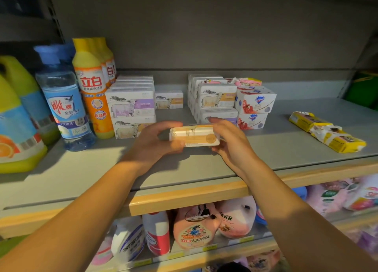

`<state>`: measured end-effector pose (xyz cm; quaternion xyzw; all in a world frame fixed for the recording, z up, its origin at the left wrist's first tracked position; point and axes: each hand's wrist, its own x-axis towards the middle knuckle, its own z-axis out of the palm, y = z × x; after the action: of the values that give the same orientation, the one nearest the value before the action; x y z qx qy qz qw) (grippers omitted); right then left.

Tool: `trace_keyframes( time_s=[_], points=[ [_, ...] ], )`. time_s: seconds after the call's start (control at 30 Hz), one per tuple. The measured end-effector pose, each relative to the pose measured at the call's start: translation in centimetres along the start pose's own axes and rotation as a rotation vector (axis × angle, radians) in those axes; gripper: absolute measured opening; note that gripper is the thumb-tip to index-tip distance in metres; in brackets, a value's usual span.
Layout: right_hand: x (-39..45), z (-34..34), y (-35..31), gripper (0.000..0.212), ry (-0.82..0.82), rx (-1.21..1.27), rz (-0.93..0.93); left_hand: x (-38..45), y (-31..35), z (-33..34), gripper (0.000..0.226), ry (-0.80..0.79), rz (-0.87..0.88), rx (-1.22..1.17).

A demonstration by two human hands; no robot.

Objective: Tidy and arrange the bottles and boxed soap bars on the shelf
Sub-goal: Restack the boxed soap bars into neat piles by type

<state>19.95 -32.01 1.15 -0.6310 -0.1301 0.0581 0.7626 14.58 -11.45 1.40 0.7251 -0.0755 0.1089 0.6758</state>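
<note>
Clear blue-capped bottle [65, 99] and orange-yellow detergent bottle [93, 87] stand left of the held box. Left hand [157, 142] and right hand [229, 140] each grasp 1 end of white-and-orange cardboard soap box [194, 136], just above grey metal shelf [266, 151]. 2 yellow wrapped packs [327, 131] lie right of it.

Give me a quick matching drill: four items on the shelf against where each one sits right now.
Items:
1. orange-label soap box
2. blue-cap bottle
3. yellow wrapped packs
4. red-print soap boxes

Places:
A. stacked right of the sheep-print boxes
B. far right, lying loose on the shelf
C. held between left hand and right hand
D. left, beside the orange bottle

Pairs: 1-C, 2-D, 3-B, 4-A
</note>
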Motion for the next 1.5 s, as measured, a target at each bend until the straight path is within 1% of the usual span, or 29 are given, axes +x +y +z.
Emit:
trace_keyframes(
  time_s=[0.07, 0.1, 0.13, 0.2, 0.27, 0.33, 0.4, 0.5, 0.6, 0.67, 0.73, 0.87, 0.97, 1.03, 1.1, 1.17, 1.27, 1.33, 1.4, 1.5],
  points=[
    [0.0, 0.1, 0.2, 0.027, 0.002, -0.062, -0.034, 0.1, 0.1, 0.2, 0.030, 0.034, 0.006, 0.030],
    [-0.1, 0.1, 0.3, 0.025, 0.005, -0.103, -0.060, 0.1, 0.2, 0.2, 0.028, 0.059, 0.007, 0.085],
    [-0.2, 0.1, 0.4, 0.028, -0.003, -0.136, -0.090, 0.2, 0.3, 0.1, 0.033, 0.090, 0.013, 0.168],
    [-0.4, 0.1, 0.6, 0.049, -0.059, -0.166, -0.134, 0.2, 0.3, 0.0, 0.044, 0.162, 0.027, 0.291],
    [-0.5, 0.2, 0.8, 0.066, -0.100, -0.201, -0.164, 0.2, 0.4, 0.0, 0.047, 0.210, 0.052, 0.346],
    [-0.6, 0.5, 0.7, 0.068, -0.101, -0.277, -0.192, 0.1, 0.6, 0.2, 0.043, 0.210, 0.079, 0.378],
    [-0.8, 0.8, 0.6, 0.065, -0.099, -0.333, -0.229, 0.0, 0.7, 0.5, 0.029, 0.230, 0.157, 0.408],
    [-0.9, 0.9, 0.7, 0.062, -0.089, -0.414, -0.293, -0.6, 0.9, 0.6, 0.037, 0.263, 0.305, 0.501],
    [-1.2, 1.0, 0.6, 0.060, -0.046, -0.408, -0.345, -1.2, 1.1, 0.8, 0.036, 0.266, 0.502, 0.660],
    [-1.4, 1.1, 0.5, 0.062, -0.003, -0.403, -0.382, -1.1, 1.2, 0.6, 0.044, 0.283, 0.553, 0.772],
    [-1.5, 1.0, 0.5, 0.063, 0.034, -0.411, -0.426, -1.2, 1.3, 0.6, 0.050, 0.291, 0.546, 0.834],
    [-1.4, 0.8, 0.7, 0.061, 0.054, -0.431, -0.457, -1.4, 1.6, 0.7, 0.052, 0.257, 0.491, 0.831],
    [-1.2, 0.8, 0.8, 0.060, 0.047, -0.460, -0.428, -1.3, 1.4, 0.8, 0.048, 0.256, 0.444, 0.928],
    [-1.0, 0.9, 0.9, 0.057, 0.028, -0.498, -0.396, -1.3, 1.1, 1.1, 0.051, 0.202, 0.434, 0.958],
    [-0.8, 0.9, 1.1, 0.056, -0.005, -0.535, -0.355, -1.3, 0.8, 1.7, 0.052, 0.135, 0.467, 0.996],
    [-0.6, 1.0, 1.2, 0.053, -0.018, -0.593, -0.314, -1.0, 0.7, 2.1, 0.051, 0.104, 0.476, 1.069],
    [0.0, 0.4, 0.9, 0.046, 0.029, -0.782, -0.356, 0.1, 0.8, 2.3, 0.047, 0.127, 0.390, 1.151],
    [0.8, -0.5, 0.4, 0.042, 0.121, -0.945, -0.418, 1.1, 1.0, 2.3, 0.048, 0.149, 0.343, 1.220],
    [1.9, -1.4, -0.1, 0.046, 0.184, -1.116, -0.471, 2.0, 1.1, 2.4, 0.047, 0.130, 0.351, 1.298],
    [4.1, -2.2, -0.9, 0.053, 0.176, -1.300, -0.574, 3.2, 0.9, 2.9, 0.041, 0.126, 0.396, 1.366]
  ],
)
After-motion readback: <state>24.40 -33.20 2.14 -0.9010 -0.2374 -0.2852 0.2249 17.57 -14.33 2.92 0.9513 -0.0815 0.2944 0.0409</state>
